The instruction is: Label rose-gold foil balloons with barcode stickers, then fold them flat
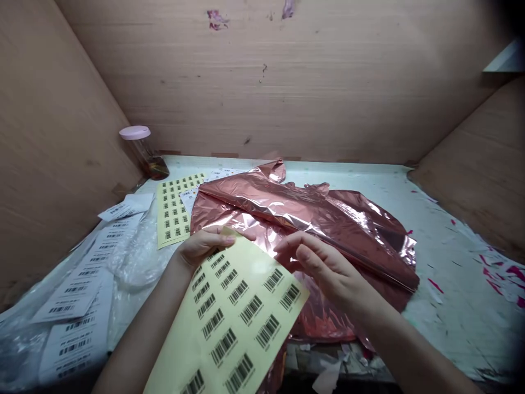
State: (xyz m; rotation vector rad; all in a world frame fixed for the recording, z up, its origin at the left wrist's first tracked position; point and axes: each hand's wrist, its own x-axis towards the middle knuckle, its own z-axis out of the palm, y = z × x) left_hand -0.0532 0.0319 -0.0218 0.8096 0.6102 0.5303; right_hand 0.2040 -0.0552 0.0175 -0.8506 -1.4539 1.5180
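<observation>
From the head camera, the left hand [202, 244] pinches the top edge of a pale yellow backing sheet of black barcode stickers [233, 323], thumb on the printed face and fingers hidden behind, so the sheet stands tilted up toward the person and the labels face the eye; several cells on it are bare. The right hand [324, 268] hovers just right of that sheet's upper corner, fingers curled together, thumb and forefinger tips close as if nipping something small; whether a sticker sits between them I cannot tell. Directly beyond both hands lies a crumpled rose-gold foil balloon [303, 219], spread flat on the pale green worktop [443, 273]; beyond the left hand lies a second yellow barcode sheet [174, 210]; further left, white barcode strips [77, 290] and a pink-lidded jar [143, 150].
</observation>
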